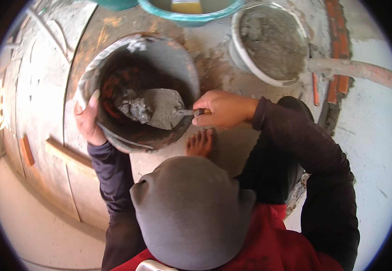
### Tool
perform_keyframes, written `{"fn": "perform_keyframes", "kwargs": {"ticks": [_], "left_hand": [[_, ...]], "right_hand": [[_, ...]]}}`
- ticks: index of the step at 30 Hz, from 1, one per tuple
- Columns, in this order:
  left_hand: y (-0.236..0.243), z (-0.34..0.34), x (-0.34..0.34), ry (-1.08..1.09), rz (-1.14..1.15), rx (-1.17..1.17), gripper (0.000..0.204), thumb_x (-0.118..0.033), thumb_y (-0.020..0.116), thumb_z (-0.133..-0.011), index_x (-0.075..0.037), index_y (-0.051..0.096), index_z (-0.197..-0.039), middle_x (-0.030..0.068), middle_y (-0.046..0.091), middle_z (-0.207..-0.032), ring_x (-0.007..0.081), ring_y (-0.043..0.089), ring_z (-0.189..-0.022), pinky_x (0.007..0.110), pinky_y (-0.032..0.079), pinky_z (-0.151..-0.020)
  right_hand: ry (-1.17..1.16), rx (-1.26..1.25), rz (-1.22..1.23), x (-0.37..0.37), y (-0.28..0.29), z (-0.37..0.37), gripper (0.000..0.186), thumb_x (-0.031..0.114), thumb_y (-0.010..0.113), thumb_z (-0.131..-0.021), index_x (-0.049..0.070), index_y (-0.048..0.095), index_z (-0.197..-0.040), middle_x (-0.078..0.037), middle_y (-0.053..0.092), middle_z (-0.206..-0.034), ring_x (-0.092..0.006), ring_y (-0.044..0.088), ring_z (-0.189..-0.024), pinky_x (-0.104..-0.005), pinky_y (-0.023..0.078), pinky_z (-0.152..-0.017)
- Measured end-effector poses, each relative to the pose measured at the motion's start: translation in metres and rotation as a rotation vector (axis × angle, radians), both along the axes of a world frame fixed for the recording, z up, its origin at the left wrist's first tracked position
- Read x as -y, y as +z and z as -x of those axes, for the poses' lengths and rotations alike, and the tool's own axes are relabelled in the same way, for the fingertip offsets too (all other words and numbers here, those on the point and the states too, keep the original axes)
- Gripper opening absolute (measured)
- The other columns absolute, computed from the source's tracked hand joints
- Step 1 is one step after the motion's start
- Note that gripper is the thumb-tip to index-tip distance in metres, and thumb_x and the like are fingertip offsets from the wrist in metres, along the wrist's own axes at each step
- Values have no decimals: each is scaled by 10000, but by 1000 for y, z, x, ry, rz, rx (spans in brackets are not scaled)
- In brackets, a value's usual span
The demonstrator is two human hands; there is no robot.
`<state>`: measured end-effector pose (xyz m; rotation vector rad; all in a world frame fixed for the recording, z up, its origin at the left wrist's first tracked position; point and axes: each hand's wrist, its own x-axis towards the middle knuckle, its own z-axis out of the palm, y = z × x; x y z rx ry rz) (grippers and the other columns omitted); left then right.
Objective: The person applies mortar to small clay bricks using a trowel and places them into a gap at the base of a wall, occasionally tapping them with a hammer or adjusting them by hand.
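My right hand [226,109] is wrapped round the short handle of a trowel [169,109]. The wide blade is smeared with wet grey mortar and reaches over the inside of a dark bucket [174,52]. A wet lump of mortar [136,108] sits at the blade's far left end, above the bucket's inner wall. My left hand [88,119] grips the bucket's left rim, thumb over the edge and fingers on the outer side. The bucket looks tilted, and the shadowed inside shows reddish-brown patches. Part of its bottom is hidden by the blade.
A white-rimmed bucket of grey mortar [275,43] stands at the far right, near a pale pipe [358,70] and a row of bricks [337,45]. At the back is a teal basin [191,17] holding a yellowish block. A wood strip [69,156] lies left.
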<state>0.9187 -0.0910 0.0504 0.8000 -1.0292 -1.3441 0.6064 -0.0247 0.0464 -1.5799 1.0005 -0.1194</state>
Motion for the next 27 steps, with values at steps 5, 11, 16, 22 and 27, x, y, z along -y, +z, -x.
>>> {"fn": "perform_keyframes", "kwargs": {"ticks": [5,11,16,22,27], "left_hand": [[-21,-22,8,15,-5,120,468,-185,491,-951,114,490,-1311,197,569,-1297,263,564,-1171,379,403,-1051],[-19,-39,11,-40,-20,116,453,-222,559,-934,100,561,-1253,171,625,-1217,232,602,-1100,349,433,-1004],[-22,-43,17,-10,-31,187,421,-203,561,-935,96,581,-1232,170,630,-1206,227,608,-1086,346,442,-992],[-6,-9,18,-55,-42,83,374,-166,584,-927,76,606,-1212,138,652,-1160,186,610,-1044,311,431,-982],[-10,-18,17,-90,-39,-10,344,-80,630,-884,70,617,-1194,109,663,-1136,159,607,-1034,293,417,-988]], "right_hand": [[-81,-65,-15,-19,63,38,339,314,607,-915,-6,580,-805,-107,560,-564,-174,526,-443,-338,411,-491],[-653,-103,-389,-66,139,114,225,170,581,-897,-17,608,-1018,-27,521,-629,-60,466,-522,-256,367,-458],[-708,-570,251,-100,160,149,255,47,580,-853,-38,569,-1094,-137,584,-731,-225,570,-623,-334,439,-573],[-475,-917,573,-108,122,153,391,21,605,-825,-47,508,-1198,-281,608,-931,-477,586,-867,-512,461,-741],[-563,-958,578,-108,133,150,365,24,584,-831,-54,518,-1181,-291,609,-939,-480,583,-862,-501,463,-732]]}}
